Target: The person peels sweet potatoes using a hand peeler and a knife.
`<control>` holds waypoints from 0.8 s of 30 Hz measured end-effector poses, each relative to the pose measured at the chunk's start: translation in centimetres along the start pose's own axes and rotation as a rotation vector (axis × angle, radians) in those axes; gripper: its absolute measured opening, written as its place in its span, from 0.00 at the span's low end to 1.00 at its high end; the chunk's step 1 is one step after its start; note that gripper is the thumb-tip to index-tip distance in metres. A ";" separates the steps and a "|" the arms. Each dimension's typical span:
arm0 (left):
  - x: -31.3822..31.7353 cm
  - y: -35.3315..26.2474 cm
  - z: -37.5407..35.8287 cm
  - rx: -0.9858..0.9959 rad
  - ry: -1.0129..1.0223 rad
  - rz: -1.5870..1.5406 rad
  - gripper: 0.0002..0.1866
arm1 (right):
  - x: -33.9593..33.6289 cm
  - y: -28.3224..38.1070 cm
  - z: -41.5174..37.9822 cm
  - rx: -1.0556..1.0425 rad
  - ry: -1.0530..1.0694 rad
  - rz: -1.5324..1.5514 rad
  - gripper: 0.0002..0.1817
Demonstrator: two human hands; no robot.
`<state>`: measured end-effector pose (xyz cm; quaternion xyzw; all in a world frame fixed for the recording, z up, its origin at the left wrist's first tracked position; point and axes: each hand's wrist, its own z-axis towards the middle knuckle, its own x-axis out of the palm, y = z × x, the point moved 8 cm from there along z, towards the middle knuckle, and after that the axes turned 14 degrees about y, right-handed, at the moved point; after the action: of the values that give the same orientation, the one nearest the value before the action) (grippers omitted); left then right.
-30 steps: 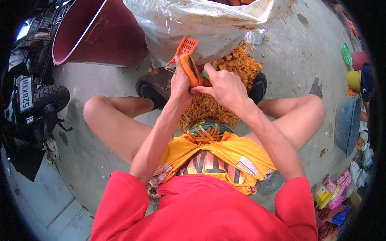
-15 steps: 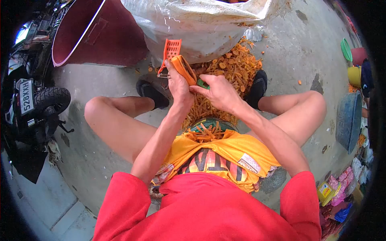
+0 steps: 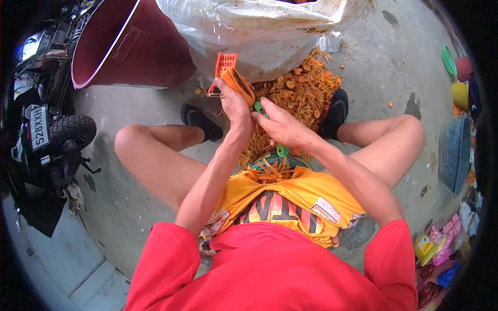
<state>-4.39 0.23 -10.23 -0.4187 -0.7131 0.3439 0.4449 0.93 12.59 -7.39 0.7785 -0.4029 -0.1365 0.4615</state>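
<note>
My left hand (image 3: 236,107) is closed round an orange carrot piece (image 3: 238,87) with a dark streak along it. An orange peeler with a perforated end (image 3: 226,63) is also at this hand, sticking up beyond the fingers. My right hand (image 3: 282,124) is closed on a green-handled tool (image 3: 258,108), whose lower end shows below the palm; its tip by the carrot is hard to make out. Below the hands, carrot strips (image 3: 271,171) lie in a green container (image 3: 295,160) between my legs. A heap of carrot peelings and slices (image 3: 306,88) covers the floor ahead.
Ahead stand a white sack (image 3: 249,36) and a dark red tub (image 3: 150,52). At the left is a motorcycle (image 3: 67,129). Along the right side are a blue basin (image 3: 454,155), a yellow pot (image 3: 459,95) and a yellow packet (image 3: 425,249).
My right hand has turned and moved slightly down, so more of the green tool shows. The carrot in my left hand is tilted differently. The whole view has shifted slightly.
</note>
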 end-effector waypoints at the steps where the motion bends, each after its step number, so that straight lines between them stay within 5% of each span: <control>1: -0.4 0.0 -0.1 0.015 -0.032 -0.023 0.36 | -0.1 0.3 -0.1 -0.003 0.000 0.006 0.23; 6: -1.2 -1.8 1.9 0.153 0.054 0.234 0.34 | -3.2 1.6 0.1 -0.092 0.034 -0.642 0.23; 8: -1.4 -3.4 2.8 0.259 0.064 0.389 0.33 | -5.0 1.9 -0.7 -0.093 0.031 -0.615 0.23; 10: -2.6 -3.4 3.6 0.206 -0.001 0.085 0.30 | -6.5 2.7 -1.9 -0.153 -0.089 -0.676 0.21; 17: -0.9 -2.5 2.0 0.123 0.087 -0.179 0.29 | -4.5 7.9 -4.0 -0.503 -0.308 -0.574 0.12; 24: -0.9 -3.0 1.7 0.146 0.137 -0.362 0.27 | -1.2 6.0 -2.6 -0.368 -0.246 -0.718 0.11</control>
<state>-6.61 -2.02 -8.56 -0.2727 -0.7180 0.2797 0.5761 -1.28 13.57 -1.21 0.7519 -0.1268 -0.4504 0.4645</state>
